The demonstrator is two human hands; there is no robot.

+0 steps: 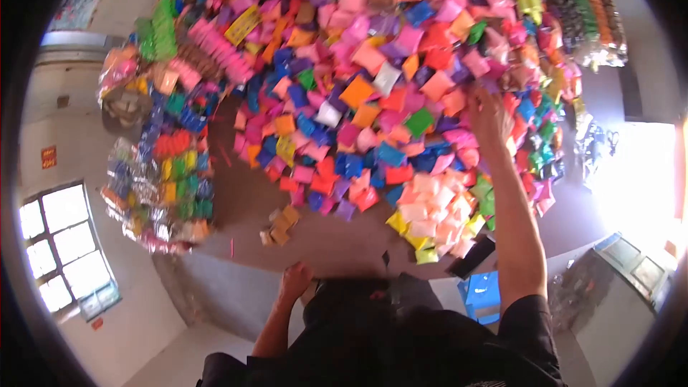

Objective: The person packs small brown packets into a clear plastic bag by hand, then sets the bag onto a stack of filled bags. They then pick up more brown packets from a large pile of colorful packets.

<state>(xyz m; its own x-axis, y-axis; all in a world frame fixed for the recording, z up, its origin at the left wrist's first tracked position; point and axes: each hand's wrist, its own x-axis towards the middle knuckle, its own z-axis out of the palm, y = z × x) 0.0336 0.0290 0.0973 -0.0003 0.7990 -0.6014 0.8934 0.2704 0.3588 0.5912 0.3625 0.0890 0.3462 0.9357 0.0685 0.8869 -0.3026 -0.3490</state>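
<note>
My right hand (490, 116) reaches far forward into a wide heap of small colourful packets (358, 92). Its fingers look stretched out over pink and red packets, and the fingertips partly blend into the heap. My left hand (295, 281) is closed near the table's front edge, in front of my lap; whether anything is inside it is hidden. Just beyond it lies a small cluster of brown packets (281, 225). Left of my right forearm sits a pile of peach packets (433, 209), with yellow packets (423, 244) along its front.
Clear bags with rows of coloured packets (168, 172) line the table's left side. More bagged rows (591, 18) lie at the far right. A dark flat object (473, 256) rests at the front edge, above a blue box (481, 295). The grey table (236, 201) shows at front left.
</note>
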